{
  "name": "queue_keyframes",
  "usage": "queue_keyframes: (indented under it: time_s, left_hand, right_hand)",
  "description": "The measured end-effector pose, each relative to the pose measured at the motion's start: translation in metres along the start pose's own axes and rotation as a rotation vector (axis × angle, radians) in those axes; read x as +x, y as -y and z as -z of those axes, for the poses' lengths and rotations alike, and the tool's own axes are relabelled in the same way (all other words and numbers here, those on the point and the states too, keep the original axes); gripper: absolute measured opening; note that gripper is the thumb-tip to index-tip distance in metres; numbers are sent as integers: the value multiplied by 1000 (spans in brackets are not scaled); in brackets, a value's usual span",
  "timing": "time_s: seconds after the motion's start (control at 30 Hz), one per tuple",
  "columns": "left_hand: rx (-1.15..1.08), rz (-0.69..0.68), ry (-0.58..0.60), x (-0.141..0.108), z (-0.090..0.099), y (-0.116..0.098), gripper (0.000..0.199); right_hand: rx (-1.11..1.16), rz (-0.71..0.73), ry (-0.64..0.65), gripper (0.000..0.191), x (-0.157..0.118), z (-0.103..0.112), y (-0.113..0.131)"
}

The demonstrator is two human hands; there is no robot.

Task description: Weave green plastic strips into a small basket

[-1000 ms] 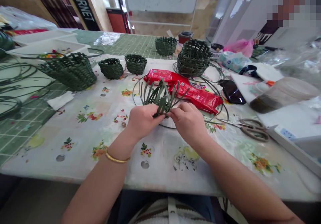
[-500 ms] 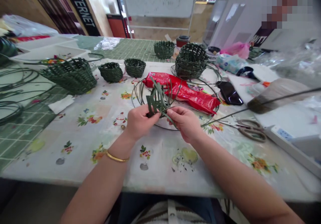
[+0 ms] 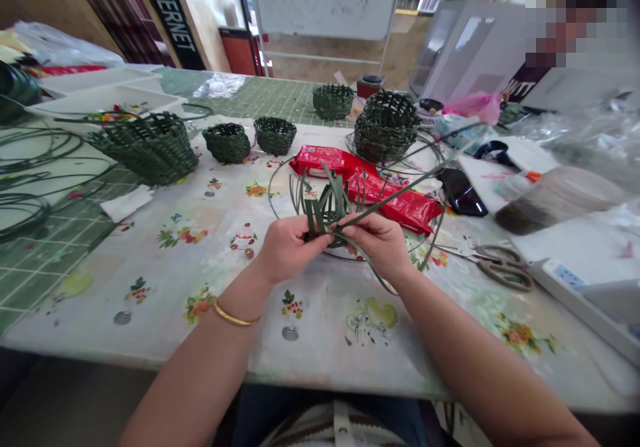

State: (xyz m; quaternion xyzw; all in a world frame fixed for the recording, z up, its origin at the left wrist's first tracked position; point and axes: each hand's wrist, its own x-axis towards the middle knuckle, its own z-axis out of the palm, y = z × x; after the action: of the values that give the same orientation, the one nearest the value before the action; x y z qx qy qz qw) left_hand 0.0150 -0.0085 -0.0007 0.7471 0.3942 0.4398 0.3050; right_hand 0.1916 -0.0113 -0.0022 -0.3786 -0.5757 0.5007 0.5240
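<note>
1. The partly woven green basket (image 3: 327, 212) is sitting just in front of the red plastic packaging (image 3: 395, 200), on the person's side, with loose stakes sticking up around it.
2. The left hand (image 3: 287, 248) is pinching the basket's near side, thumb and fingers closed on its stakes, in front of the packaging's left end.
3. The right hand (image 3: 383, 243), in front of the packaging, is squeezing a long green strip (image 3: 400, 191) between thumb and fingers, leaving little gap; the strip is crossing above the packaging. Another length is hanging below this hand; whether it is the same strip, I cannot tell.
4. Two small woven baskets (image 3: 275, 135) are standing behind and left of the packaging; a large woven basket (image 3: 150, 150) is standing farther left.
5. A black smartphone (image 3: 463, 193) is lying just right of the packaging, and scissors (image 3: 505, 277) are resting to its right, nearer the person.
</note>
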Motion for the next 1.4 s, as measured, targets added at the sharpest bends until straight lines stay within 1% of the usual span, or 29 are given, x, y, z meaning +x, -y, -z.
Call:
queue_keyframes:
  time_s: [0.13,0.2,0.3,0.4,0.5,0.57,0.63,0.7,0.73,0.83,0.87,0.93,1.0,1.03,1.1,1.13,1.2,1.23,1.3,1.33,1.4]
  left_hand:
    - [64,-89,24,0,-1,-3,11]
    - [117,-135,11,0,-2,-2,10]
    - [193,-154,-32,0,-4,-2,9]
    - [228,-162,-73,0,-10,-4,10]
    - [244,-148,-124,0,-16,-10,11]
    - [254,-98,-152,1,-17,-12,12]
    - [232,-21,-183,2,-16,-11,12]
    - [171,50,-208,2,-11,-8,12]
    - [135,77,-219,3,-8,-7,11]
    - [71,129,-239,3,-1,-3,12]
    - [65,139,-237,2,0,-2,12]
    - [91,136,-196,2,1,-3,13]
    - [167,105,-138,2,1,-4,11]
    - [211,79,-111,2,1,-4,10]
    - [276,23,-76,2,1,-4,13]
    - [293,6,-70,2,1,-4,13]
    - [313,-2,-83,3,2,-3,14]
    - [323,2,-100,3,2,-2,14]
    - [337,2,-124,4,3,-1,14]
    - [342,-5,-124,4,3,-1,14]
    - [356,-22,-105,4,3,0,14]
  right_hand:
    - [71,-81,-87,29,3,-3,4]
    - [65,-137,-91,34,5,-2,6]
    - [-27,-204,-61,32,7,2,11]
    - [-152,-194,-92,29,5,5,14]
    - [-189,-160,-169,30,1,3,13]
    - [-87,-167,-181,32,-2,-1,13]
    - [64,-167,-177,32,-4,-5,12]
    - [203,-152,-132,24,-5,-8,11]
    - [261,-148,-79,22,-6,-9,12]
    - [361,-162,135,39,-7,-8,13]
    - [368,-168,194,41,-7,-8,15]
    - [340,-155,280,42,-9,-7,19]
    - [209,-104,307,50,-11,-7,25]
    - [87,-58,277,54,-12,-7,28]
    - [-276,61,144,57,-14,-6,33]
    - [-484,127,66,55,-14,-4,34]
    - [-863,248,-54,51,-13,1,35]
    - [-1009,289,-93,50,-13,4,34]
    - [-1204,335,-135,46,-12,8,35]
    - [-1270,341,-135,41,-11,10,35]
    - [-1371,336,-95,30,-12,10,38]
